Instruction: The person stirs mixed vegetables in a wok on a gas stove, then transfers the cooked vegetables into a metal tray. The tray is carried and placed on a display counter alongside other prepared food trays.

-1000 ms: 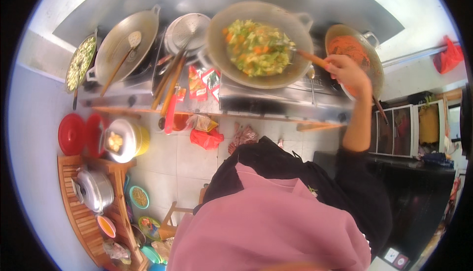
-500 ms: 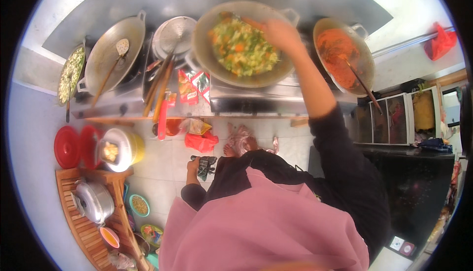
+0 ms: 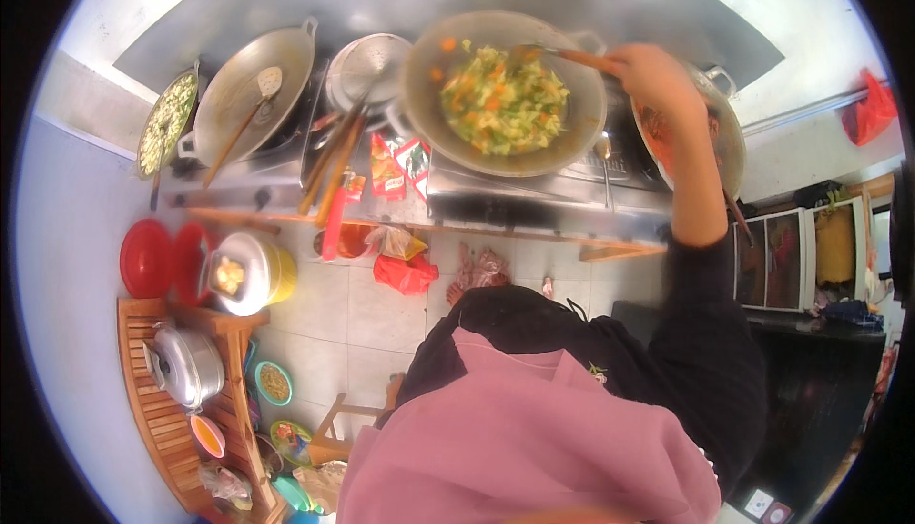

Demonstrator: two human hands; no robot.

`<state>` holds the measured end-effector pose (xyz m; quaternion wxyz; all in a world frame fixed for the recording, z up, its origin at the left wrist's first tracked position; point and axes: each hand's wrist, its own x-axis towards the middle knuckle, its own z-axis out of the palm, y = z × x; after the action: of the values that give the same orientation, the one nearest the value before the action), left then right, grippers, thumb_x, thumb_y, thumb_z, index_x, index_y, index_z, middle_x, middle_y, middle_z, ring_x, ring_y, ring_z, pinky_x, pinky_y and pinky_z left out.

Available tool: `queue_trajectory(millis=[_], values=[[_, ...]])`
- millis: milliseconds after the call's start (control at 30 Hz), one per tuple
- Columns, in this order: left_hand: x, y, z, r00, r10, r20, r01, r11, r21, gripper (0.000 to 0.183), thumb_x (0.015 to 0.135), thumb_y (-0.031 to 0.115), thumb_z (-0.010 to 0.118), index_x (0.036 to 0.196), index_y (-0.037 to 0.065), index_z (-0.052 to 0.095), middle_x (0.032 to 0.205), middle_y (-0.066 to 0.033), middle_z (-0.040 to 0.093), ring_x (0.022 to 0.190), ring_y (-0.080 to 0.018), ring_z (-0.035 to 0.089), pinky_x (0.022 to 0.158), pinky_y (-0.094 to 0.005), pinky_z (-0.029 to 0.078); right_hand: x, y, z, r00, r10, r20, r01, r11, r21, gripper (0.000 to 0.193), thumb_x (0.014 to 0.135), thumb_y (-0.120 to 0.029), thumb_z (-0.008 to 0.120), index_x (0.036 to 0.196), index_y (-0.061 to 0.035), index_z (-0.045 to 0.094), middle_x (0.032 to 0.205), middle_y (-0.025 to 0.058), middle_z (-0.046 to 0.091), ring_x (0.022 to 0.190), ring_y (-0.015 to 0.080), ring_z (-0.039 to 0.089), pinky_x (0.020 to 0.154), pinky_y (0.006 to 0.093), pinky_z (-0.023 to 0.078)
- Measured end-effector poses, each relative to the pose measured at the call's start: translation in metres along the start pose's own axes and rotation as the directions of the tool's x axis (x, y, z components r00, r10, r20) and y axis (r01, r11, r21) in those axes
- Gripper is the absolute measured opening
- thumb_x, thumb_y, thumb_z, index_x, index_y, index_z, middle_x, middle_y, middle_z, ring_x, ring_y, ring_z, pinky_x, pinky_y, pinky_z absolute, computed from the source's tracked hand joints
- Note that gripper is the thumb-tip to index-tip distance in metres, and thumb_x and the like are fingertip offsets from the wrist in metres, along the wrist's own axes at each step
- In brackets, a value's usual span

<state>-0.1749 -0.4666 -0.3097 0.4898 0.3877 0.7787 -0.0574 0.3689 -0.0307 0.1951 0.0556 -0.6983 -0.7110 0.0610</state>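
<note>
My right hand (image 3: 656, 76) is closed around the wooden handle of a spatula (image 3: 583, 57), above the right rim of a large wok (image 3: 434, 129). The spatula's head reaches into chopped vegetables (image 3: 505, 105), green, pale and orange, at the far side of the heap. A few orange pieces lie apart on the wok's left wall. Partly hidden behind my right forearm is another wok (image 3: 732, 138) with red sauce in it. My left hand does not show.
Left of the vegetables stand a lidded pot (image 3: 367, 67), an empty-looking wok (image 3: 243, 71) with a skimmer (image 3: 270, 81), and a pan of pale green food (image 3: 169, 124). Long-handled utensils (image 3: 334, 167) and seasoning packets (image 3: 389, 167) lie at the stove's front. A spoon (image 3: 606, 176) rests right of the wok.
My right hand has moved right with the spatula, from over the vegetables to beyond the wok's rim. The left hand and its dark cloth have gone from view. The whole view has shifted slightly.
</note>
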Motion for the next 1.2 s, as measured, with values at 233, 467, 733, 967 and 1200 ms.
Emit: queue_trajectory(millis=[233,467,733,967,1200], values=[[0.002,0.009,0.014,0.999,-0.031,0.029,0.031,1.0,0.001,0.077,0.074,0.06,0.064,0.098,-0.013,0.066,0.096,-0.0297,0.067,0.097,-0.0373,0.066,0.082,-0.0414,0.051,-0.03,-0.004,0.106,0.978,0.206,-0.023,-0.203,0.974,0.097,0.029,0.091,-0.023,0.051,0.104,-0.0017,0.067,0.095,0.024,0.066,0.095,0.0392,0.064,0.084,0.0475,0.051],[0.064,0.077,-0.017,0.99,-0.057,-0.128,0.033,0.982,-0.185,0.078,0.074,0.061,0.064,0.098,-0.013,0.066,0.096,-0.0299,0.067,0.098,-0.0377,0.066,0.082,-0.0416,0.05,-0.099,0.076,0.105,0.93,0.092,-0.355,-0.026,0.982,0.187,0.031,0.092,-0.025,0.055,0.117,-0.0095,0.064,0.105,0.023,0.061,0.1,0.0393,0.06,0.085,0.0474,0.048],[0.034,0.25,-0.073,0.982,0.128,-0.137,-0.183,0.798,-0.574,0.06,0.083,0.048,0.064,0.105,-0.008,0.066,0.091,-0.0161,0.07,0.085,-0.0234,0.067,0.075,-0.0354,0.05,-0.197,0.258,0.08,0.585,0.805,-0.098,-0.811,0.584,-0.037,0.047,0.091,-0.043,0.056,0.132,-0.0212,0.058,0.124,0.0134,0.062,0.12,0.0342,0.054,0.096,0.0539,0.043],[-0.004,0.349,-0.067,0.945,0.313,-0.091,-0.298,0.717,-0.631,0.05,0.092,0.038,0.059,0.119,-0.004,0.061,0.114,-0.0118,0.063,0.103,-0.0192,0.058,0.088,-0.0304,0.043,-0.211,0.309,0.09,0.726,0.678,-0.114,-0.669,0.735,0.108,0.033,0.089,-0.034,0.057,0.111,-0.0099,0.058,0.108,0.0183,0.066,0.106,0.039,0.06,0.088,0.0469,0.047],[-0.042,0.423,-0.058,0.921,0.354,-0.164,-0.386,0.77,-0.508,0.063,0.093,0.047,0.055,0.124,-0.009,0.056,0.127,-0.0175,0.058,0.118,-0.0248,0.052,0.1,-0.0342,0.038,-0.155,0.297,0.005,0.828,0.56,-0.023,-0.516,0.745,-0.423,0.027,0.09,-0.029,0.054,0.1,-0.0082,0.067,0.102,0.0205,0.067,0.095,0.0406,0.063,0.082,0.0485,0.05]])
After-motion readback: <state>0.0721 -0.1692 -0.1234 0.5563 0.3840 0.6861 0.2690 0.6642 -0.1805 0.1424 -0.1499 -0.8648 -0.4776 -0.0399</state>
